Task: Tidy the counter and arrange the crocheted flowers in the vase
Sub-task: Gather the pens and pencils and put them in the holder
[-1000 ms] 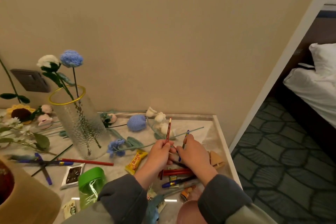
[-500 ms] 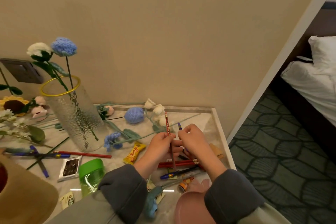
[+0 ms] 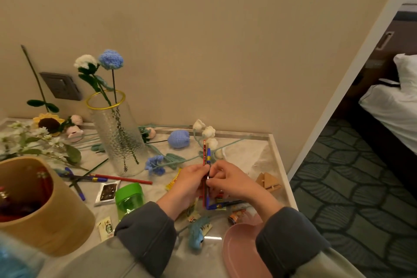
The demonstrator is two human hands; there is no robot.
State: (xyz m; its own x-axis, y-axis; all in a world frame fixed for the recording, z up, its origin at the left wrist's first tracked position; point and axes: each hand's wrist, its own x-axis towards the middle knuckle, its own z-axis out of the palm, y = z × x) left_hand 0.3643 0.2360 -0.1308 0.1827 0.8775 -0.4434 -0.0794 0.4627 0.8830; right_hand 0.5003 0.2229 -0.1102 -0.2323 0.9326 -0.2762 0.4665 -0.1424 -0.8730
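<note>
**Gathering pens before the flowers**

Nearest me, a round pink plate (image 3: 239,250) sits at five o'clock. Just past it, my left hand (image 3: 187,184) grips a red pencil (image 3: 204,153) and my right hand (image 3: 230,181) pinches a blue pen (image 3: 208,153) against it, both upright. I judge this to be the tidying step. Next, the pair needs carrying to the tan cylindrical holder (image 3: 58,221) at eight o'clock. Farther off on the marble counter (image 3: 248,156), the gold-rimmed ribbed glass vase (image 3: 119,140) stands at eleven o'clock holding two stems. A blue crocheted tulip (image 3: 179,139) lies loose at twelve.
</note>
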